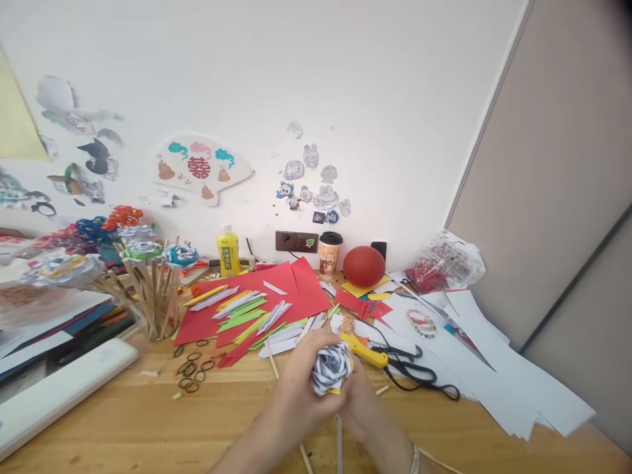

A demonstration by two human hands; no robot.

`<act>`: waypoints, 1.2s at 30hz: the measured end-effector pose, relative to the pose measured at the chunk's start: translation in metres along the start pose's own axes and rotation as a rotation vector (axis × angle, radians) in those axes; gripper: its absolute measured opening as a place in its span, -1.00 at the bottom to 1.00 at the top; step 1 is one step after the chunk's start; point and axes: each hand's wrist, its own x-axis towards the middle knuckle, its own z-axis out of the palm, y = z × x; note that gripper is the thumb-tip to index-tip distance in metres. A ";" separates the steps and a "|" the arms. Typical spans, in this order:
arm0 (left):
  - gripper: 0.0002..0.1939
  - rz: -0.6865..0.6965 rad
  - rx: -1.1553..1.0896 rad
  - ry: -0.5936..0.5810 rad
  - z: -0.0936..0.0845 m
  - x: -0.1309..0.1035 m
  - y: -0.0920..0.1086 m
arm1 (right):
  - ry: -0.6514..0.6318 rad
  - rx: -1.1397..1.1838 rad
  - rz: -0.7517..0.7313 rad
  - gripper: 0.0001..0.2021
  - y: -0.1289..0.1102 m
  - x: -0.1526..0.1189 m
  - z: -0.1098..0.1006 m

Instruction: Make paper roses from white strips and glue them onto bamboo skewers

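Note:
A folded white paper flower point(330, 368) with bits of yellow at its edge sits between my two hands above the front of the table, its bloom facing up toward me. My left hand point(299, 385) curls round its left side, thumb and fingers closed on it. From the right, my right hand point(360, 401) cups the flower, its fingers partly hidden behind the bloom. Just beyond the hands lies a yellow hot glue gun point(368, 352) with a black cord. A thin wooden stick point(271, 359) rests on the table by my left hand.
Folded paper strips point(241, 313) lie on red paper sheets point(309, 286). Black rubber bands point(190, 368) are to the left, near a jar of sticks point(155, 299) with paper flowers. A yellow bottle point(228, 251), a cup point(330, 257) and a red balloon point(364, 266) stand behind; white paper point(518, 368) spreads right.

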 end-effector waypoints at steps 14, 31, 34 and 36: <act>-0.60 -0.007 0.017 0.057 -0.001 0.002 -0.002 | -0.114 -0.019 -0.041 -0.82 -0.004 -0.004 0.013; -0.61 -0.011 -0.080 0.019 -0.019 0.003 -0.005 | -0.115 -0.331 0.001 -0.78 -0.013 0.005 -0.004; -0.62 -0.247 -0.181 0.051 -0.030 0.007 -0.015 | -0.043 -0.841 -0.136 -0.85 -0.031 0.015 -0.022; -0.54 -0.377 -0.312 0.050 -0.037 0.009 -0.023 | 0.073 -1.403 -0.207 -0.82 -0.042 0.022 -0.040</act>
